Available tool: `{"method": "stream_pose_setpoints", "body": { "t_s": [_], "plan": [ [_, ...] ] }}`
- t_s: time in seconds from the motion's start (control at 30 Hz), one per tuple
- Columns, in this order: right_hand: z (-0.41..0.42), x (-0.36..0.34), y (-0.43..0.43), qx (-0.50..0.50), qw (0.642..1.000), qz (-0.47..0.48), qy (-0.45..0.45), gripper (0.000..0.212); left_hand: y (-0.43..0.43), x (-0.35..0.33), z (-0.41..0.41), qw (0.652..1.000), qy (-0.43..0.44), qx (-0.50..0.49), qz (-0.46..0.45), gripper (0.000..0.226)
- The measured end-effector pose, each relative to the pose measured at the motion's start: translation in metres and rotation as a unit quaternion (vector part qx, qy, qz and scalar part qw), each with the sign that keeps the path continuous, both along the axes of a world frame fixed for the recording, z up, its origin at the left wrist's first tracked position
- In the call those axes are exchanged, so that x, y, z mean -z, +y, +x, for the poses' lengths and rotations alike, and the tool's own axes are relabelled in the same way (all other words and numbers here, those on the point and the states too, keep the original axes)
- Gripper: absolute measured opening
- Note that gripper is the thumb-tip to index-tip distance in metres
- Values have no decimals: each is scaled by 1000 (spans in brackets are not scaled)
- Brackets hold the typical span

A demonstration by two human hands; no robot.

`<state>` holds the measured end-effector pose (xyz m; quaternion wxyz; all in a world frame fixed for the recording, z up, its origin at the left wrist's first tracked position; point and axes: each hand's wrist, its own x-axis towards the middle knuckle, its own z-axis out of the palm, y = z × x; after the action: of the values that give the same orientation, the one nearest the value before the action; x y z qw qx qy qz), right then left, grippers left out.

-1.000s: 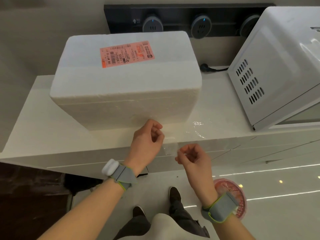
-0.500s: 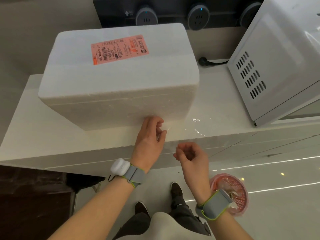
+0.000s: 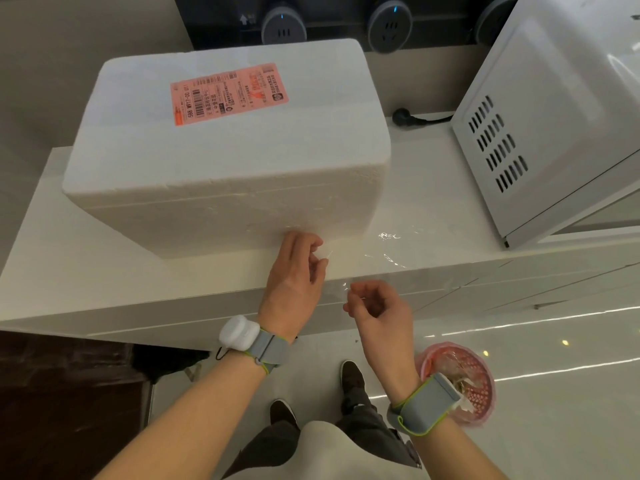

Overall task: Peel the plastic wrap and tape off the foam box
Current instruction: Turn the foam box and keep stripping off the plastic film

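Hardly anything is shifted since a second ago: both hands are kept by the counter's [image 3: 104, 271] front edge, and the right hand [image 3: 381, 313] is brought slightly nearer to that edge.

The foam box [image 3: 225, 174] is set on the counter, toward its left end, with its lid on and a pink label [image 3: 228, 93] stuck on top. The left hand [image 3: 294, 275] is held against the box's lower front edge, near its front right corner, with the knuckles touching the foam; thumb and forefinger are closed together on a thin clear strip of plastic wrap [image 3: 389, 237]. The right hand is held just off the counter's front edge, well below the box, its fingers curled and pinched on the same clear film. More of the film is seen only as glints lying on the counter, just right of the box.

A white microwave [image 3: 554, 116] is placed at the counter's right end, and a black plug [image 3: 403, 116] lies at the back edge. A pink basket [image 3: 474, 386] is seen on the floor beside the right wrist.
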<state>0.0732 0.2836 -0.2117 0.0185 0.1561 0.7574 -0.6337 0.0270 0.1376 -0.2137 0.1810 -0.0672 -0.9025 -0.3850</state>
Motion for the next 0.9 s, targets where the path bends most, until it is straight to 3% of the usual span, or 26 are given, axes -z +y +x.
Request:
{"method": "stream_pose_setpoints", "body": {
  "t_s": [0.17,0.23,0.37,0.6,0.73,0.9],
  "plan": [
    [1,4,1,-6,1000,-1,-2,18,-3,0,0,997,35,-36,-52,23],
    [0,4,2,-9,1000,0,0,18,-4,-1,5,995,53,-3,-89,20],
    [0,5,3,-18,1000,0,7,18,-6,2,26,978,-13,121,-172,47],
    [4,7,9,-27,999,28,3,19,-3,1,29,956,-79,116,-259,64],
    [7,8,19,-34,991,114,64,29,-1,6,28,950,-75,117,-281,71],
    [-6,6,30,-188,938,278,82,66,-2,7,26,941,-78,119,-307,76]
  ]
}}
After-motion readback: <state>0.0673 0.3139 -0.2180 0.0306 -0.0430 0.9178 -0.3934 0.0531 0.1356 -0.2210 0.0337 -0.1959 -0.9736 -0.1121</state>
